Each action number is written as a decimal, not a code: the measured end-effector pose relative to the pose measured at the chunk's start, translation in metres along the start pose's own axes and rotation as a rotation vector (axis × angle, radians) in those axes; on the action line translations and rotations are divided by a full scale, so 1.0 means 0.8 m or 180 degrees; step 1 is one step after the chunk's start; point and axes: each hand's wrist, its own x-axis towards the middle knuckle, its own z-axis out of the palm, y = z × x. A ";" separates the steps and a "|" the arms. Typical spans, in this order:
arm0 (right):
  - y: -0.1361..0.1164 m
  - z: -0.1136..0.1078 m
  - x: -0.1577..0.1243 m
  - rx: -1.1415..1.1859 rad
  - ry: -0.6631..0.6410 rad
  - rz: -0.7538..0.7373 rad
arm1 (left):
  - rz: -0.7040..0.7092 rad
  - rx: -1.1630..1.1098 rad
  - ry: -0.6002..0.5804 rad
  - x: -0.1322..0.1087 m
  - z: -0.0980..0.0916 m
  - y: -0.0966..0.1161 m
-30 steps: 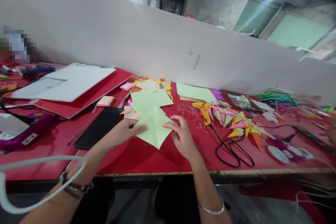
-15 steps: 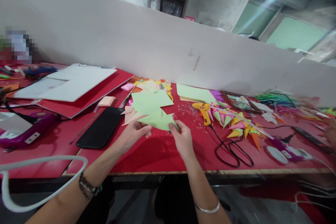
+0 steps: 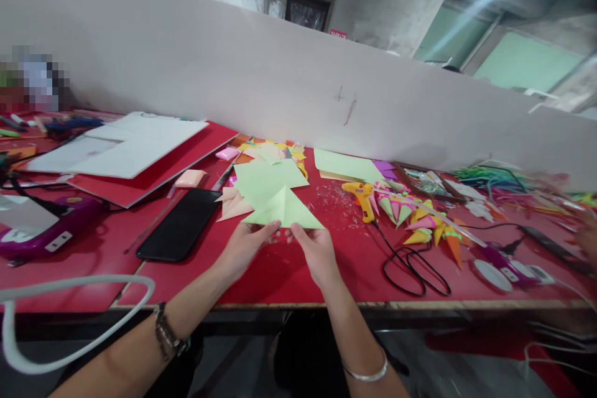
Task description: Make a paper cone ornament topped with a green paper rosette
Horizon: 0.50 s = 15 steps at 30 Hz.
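A light green sheet of paper point(image 3: 283, 208), creased down its middle and triangular in outline, is held level above the red table. My left hand point(image 3: 249, 245) pinches its near edge left of centre, thumb on top. Just to the right, my right hand point(image 3: 314, 249) grips the same edge, its thumb also on top. The fingers beneath the paper are partly hidden. Right behind lies another light green sheet point(image 3: 265, 175) on the table, with peach paper pieces point(image 3: 231, 204) beside it.
A black phone point(image 3: 180, 227) lies to the left. On the right are a yellow glue gun point(image 3: 361, 199) with a looped black cable point(image 3: 415, 280) and several small paper cones point(image 3: 431, 227). White boards point(image 3: 153, 143) are stacked at back left; a pale partition point(image 3: 280, 81) closes off the back.
The green paper has turned and now shows a wide triangle with its long edge toward me. Both hands have come closer together along that edge.
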 end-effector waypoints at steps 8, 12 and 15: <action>-0.006 0.003 -0.004 -0.0210 -0.0032 0.0039 | 0.0360 0.0638 -0.0010 -0.005 -0.004 0.016; -0.007 0.004 -0.005 -0.0266 -0.0138 -0.0034 | 0.0388 0.0761 0.0113 -0.004 -0.004 0.015; -0.006 0.004 -0.005 -0.0381 -0.0194 -0.0025 | 0.0528 0.0949 -0.0018 -0.003 -0.005 0.016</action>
